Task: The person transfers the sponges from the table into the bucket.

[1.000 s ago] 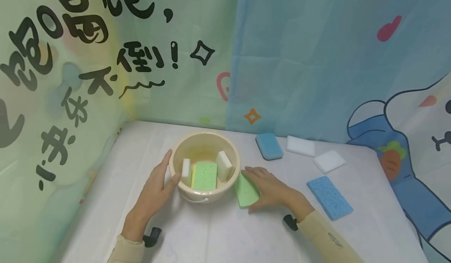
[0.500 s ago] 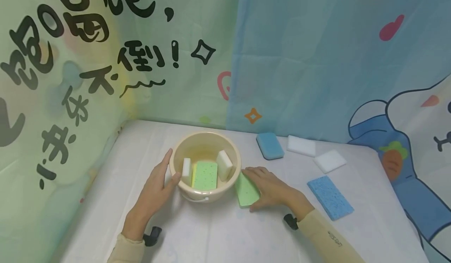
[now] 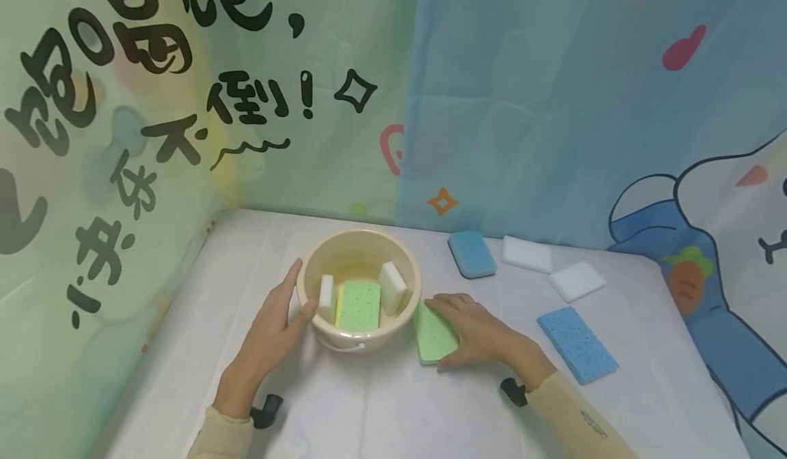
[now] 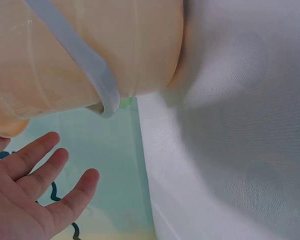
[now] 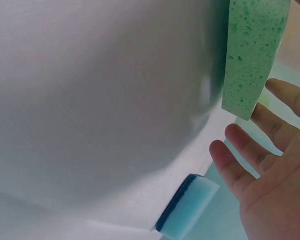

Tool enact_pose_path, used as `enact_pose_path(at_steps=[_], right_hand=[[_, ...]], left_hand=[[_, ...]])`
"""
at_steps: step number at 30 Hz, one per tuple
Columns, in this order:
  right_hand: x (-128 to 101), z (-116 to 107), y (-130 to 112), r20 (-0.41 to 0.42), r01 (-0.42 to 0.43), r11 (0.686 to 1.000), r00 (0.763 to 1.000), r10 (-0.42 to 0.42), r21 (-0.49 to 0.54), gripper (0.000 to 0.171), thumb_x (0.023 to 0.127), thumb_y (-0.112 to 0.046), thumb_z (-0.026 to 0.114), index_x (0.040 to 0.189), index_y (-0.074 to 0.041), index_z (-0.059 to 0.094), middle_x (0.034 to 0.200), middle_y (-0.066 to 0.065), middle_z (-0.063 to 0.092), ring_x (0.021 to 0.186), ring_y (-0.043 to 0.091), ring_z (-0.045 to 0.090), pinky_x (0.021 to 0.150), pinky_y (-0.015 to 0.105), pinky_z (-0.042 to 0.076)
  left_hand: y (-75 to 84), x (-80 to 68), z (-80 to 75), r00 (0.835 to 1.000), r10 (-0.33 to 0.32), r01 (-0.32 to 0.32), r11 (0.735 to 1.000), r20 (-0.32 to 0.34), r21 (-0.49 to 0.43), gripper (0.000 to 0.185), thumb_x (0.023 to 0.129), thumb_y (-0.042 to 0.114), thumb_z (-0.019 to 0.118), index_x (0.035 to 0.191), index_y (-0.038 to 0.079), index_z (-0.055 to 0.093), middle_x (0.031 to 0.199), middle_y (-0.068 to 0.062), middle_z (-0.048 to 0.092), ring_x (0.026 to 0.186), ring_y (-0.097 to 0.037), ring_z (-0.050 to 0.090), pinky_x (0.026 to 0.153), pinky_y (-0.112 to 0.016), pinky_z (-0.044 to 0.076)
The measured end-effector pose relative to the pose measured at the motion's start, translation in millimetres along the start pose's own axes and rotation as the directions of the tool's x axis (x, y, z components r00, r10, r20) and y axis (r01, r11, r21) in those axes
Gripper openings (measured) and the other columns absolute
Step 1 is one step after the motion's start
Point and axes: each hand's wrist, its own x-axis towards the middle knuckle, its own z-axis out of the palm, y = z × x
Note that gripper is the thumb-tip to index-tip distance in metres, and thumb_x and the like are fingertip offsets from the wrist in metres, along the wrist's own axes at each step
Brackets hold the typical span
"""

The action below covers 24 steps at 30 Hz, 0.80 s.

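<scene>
A cream bucket with a pale handle stands on the white table. Inside it are a green sponge with a yellow strip at its left, a white block and an off-white block. My left hand rests against the bucket's left side, thumb and index finger at the rim; its other fingers are spread and straight in the left wrist view. Just right of the bucket, my right hand pinches another green sponge between thumb and fingers. In the right wrist view, that sponge's porous side shows.
Farther right lie a blue sponge with a dark underside, two white blocks and a flat speckled blue sponge. Printed cloth hangs along the table's back and left edges.
My right hand and the green sponge it pinches have shifted slightly to the right, away from the bucket. The left hand and bucket stay in place.
</scene>
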Motion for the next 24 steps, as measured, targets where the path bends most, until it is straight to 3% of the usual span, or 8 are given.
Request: enact_pose_path(at_steps=[9,24], right_hand=[[-12,-14,-6,-0.062,0.003,0.999,0.998,0.0,0.035,0.114,0.064,-0.052,0.092,0.154,-0.008,0.038,0.152,0.016,0.038,0.138,0.038,0.035,0.109,0.059,0.034],[-32,-49,-14,-0.173,0.009,1.0,0.985,-0.013,-0.023,0.11,0.067,-0.057,0.088,0.154,-0.01,0.038,0.148,0.017,0.041,0.133,0.036,0.041,0.101,0.058,0.043]], left_hand=[[1.4,0.3,-0.1,1.0,0.001,-0.001,1.0,-0.002,0.008,0.072,0.104,0.041,0.051,0.162,0.02,0.015,0.16,-0.013,0.03,0.145,-0.036,0.03,0.114,-0.06,0.026],[1.7,0.1,0.8,1.0,0.011,-0.011,1.0,-0.005,-0.002,0.072,0.104,0.04,0.052,0.162,0.019,0.015,0.16,-0.013,0.03,0.145,-0.036,0.03,0.114,-0.059,0.026]])
